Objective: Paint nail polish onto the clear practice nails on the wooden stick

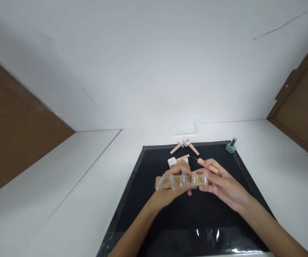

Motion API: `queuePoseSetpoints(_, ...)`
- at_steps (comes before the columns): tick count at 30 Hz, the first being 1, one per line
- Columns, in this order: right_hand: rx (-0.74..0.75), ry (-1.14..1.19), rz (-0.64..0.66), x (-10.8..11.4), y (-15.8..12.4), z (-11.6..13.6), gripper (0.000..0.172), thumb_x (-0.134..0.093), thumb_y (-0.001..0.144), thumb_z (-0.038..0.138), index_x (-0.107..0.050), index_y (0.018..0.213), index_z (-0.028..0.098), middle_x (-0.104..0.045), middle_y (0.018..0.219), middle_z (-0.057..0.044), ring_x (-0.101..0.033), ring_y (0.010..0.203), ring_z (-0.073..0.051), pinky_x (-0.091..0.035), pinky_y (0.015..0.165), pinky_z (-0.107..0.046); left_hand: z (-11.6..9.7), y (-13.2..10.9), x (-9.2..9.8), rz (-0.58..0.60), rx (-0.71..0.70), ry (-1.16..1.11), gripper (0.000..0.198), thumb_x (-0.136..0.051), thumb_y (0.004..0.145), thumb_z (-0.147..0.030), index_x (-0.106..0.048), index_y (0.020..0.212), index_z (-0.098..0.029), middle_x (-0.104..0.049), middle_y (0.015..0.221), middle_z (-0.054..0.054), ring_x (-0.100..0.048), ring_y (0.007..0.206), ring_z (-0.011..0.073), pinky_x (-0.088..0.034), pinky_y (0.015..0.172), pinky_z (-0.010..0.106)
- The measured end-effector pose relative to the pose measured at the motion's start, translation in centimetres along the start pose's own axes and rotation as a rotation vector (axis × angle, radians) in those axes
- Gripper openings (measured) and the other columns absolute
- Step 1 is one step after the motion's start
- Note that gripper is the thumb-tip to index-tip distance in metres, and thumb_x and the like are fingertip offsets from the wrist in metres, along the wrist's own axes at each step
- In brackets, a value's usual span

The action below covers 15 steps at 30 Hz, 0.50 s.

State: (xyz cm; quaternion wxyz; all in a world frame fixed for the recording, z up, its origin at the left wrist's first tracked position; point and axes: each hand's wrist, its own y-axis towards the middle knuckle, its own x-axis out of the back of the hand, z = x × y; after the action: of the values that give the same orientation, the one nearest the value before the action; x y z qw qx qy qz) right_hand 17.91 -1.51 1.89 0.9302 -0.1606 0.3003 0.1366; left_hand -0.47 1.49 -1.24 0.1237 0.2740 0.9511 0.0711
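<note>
My left hand (167,196) is closed around a tan strip (167,182) with several clear false nails (194,180) standing in a row along it. In my right hand (227,189) is a peach nail polish brush (208,166), its dark bristle end pointing up and left, away from the nails. Fingers of the same hand also touch the strip's right end. Just beyond my left hand lie a white nail polish bottle (172,162) and a peach-handled cap (183,157), partly hidden by my fingers.
Two more white bottles with peach caps (194,149) lie crossed at the back of the black mat (145,167). A teal polish bottle (231,147) stands at its back right corner. Behind the mat is a clear tray (184,134). Brown panels (14,125) flank the white table.
</note>
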Motion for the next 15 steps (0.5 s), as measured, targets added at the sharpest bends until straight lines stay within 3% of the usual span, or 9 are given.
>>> queuePoseSetpoints(6, 0.032, -0.069, -0.051, -0.5, -0.3, 0.0, 0.025, -0.075, 0.07, 0.031, -0.053, 0.075, 0.022, -0.067, 0.098, 0.001, -0.066, 0.079, -0.011, -0.056, 0.067, -0.023, -1.0, 0.1, -0.7, 0.018, 0.057, 0.017, 0.022, -0.074, 0.067, -0.033, -0.061, 0.076, -0.019, -0.051, 0.075, -0.001, -0.054, 0.051, 0.0082, -0.052, 0.044, 0.021)
queuePoseSetpoints(11, 0.053, -0.16, -0.021, -0.3, -0.1, -0.3, 0.027, -0.073, 0.073, 0.037, -0.051, 0.078, 0.022, -0.07, 0.092, 0.0, -0.067, 0.077, -0.012, -0.056, 0.066, -0.024, -0.6, 0.0, -0.9, -0.002, 0.088, 0.013, 0.03, -0.076, 0.063, -0.038, -0.058, 0.072, -0.016, -0.052, 0.063, -0.003, -0.051, 0.041, 0.0065, -0.045, 0.036, 0.017)
queuePoseSetpoints(15, 0.313, -0.356, -0.158, 0.8, 0.0, 0.0, 0.028, -0.068, 0.077, 0.043, -0.056, 0.091, 0.022, -0.072, 0.079, -0.001, -0.067, 0.068, -0.013, -0.055, 0.064, -0.026, 0.1, -0.2, -0.7, -0.038, 0.061, -0.046, 0.027, -0.074, 0.067, -0.034, -0.055, 0.069, -0.015, -0.051, 0.054, -0.005, -0.047, 0.037, 0.0043, -0.04, 0.033, 0.014)
